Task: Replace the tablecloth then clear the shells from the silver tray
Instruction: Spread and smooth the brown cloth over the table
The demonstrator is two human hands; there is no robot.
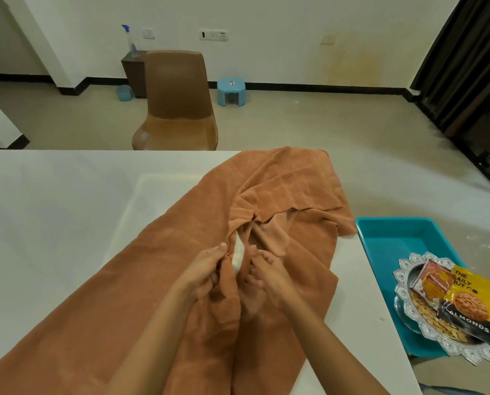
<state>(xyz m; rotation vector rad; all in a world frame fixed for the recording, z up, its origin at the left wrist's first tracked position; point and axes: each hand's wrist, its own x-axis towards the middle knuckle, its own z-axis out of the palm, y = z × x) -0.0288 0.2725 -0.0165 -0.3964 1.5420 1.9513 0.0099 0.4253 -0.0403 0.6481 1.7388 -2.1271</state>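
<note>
An orange-brown tablecloth (283, 195) lies rumpled across the white table (53, 212), hanging over its far right corner. My left hand (202, 273) grips a bunched fold of the cloth near the middle. My right hand (262, 276) pinches the cloth just beside it; a small white label shows between the two hands. The silver tray (409, 312) with an ornate rim sits at the right, off the table, holding nut shells, a yellow almond packet (474, 303) and a small orange box.
The silver tray rests on a teal plastic bin (392, 240) next to the table's right edge. A brown chair (177, 104) stands behind the table. A blue stool (231, 91), a spray bottle and a small cabinet stand by the far wall.
</note>
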